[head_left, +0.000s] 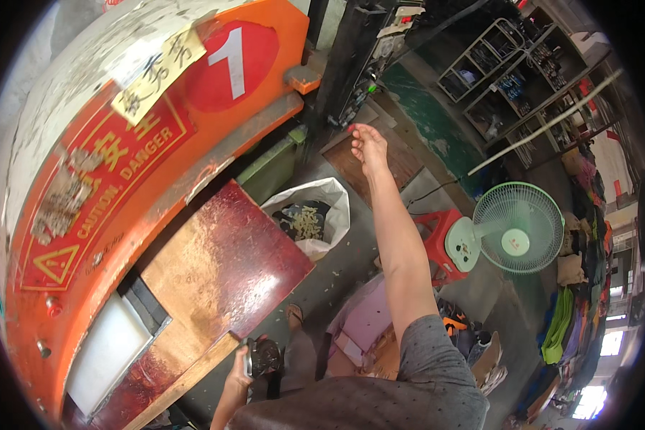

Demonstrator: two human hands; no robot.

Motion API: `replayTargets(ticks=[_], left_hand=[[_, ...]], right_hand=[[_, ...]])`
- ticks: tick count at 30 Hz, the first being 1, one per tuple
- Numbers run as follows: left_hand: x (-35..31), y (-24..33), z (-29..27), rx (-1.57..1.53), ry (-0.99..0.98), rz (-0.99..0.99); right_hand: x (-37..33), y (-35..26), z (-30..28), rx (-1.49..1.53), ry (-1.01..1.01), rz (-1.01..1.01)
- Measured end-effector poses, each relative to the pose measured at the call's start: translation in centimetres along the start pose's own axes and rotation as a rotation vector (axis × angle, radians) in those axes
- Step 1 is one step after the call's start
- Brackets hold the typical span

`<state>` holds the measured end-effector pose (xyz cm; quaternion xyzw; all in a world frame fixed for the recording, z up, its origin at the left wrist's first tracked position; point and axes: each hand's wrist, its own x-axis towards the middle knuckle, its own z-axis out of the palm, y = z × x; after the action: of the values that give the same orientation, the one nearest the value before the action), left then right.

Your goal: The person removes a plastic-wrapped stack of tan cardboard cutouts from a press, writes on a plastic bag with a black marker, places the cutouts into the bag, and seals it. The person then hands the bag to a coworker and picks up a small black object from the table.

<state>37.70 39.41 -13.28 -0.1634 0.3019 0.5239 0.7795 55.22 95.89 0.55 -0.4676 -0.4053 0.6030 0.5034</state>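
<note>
My right hand is stretched far forward at the end of a bare arm, its fingers curled closed beside the dark machine column. A small red tip shows at those fingers; whether it is part of the column or held is unclear. Low at the left, my left hand grips a dark, rounded object with a shiny metal rim, near the edge of the worn red-and-tan work board. Its exact kind cannot be made out. Over the board arches the orange machine body.
Beyond the board stands a white sack with small pale scraps in it. A green fan and a red stool are at the right. A white block lies under the machine. Metal racks stand far off.
</note>
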Motion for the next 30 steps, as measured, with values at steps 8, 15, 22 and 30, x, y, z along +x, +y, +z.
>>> replayTargets(ticks=[8,15,22,30], left_hand=[[-0.5,0.6,1.8,0.066,0.119,0.12],[0.7,1.3,3.8,0.27,0.055,-0.013],[2.0,3.3,6.2,0.503,0.001,-0.325],[1.0,0.3,5.7,1.234,0.005,-0.81]], right_hand=[[11.4,2.2,-2.6,-0.611,0.576,-0.174],[-10.9,17.3,-18.7,-0.365,-0.23,-0.099],[-70.6,34.3,-32.7,-0.895,0.082,1.1],[-104.2,39.4,-5.0,-0.049,1.363,0.953]])
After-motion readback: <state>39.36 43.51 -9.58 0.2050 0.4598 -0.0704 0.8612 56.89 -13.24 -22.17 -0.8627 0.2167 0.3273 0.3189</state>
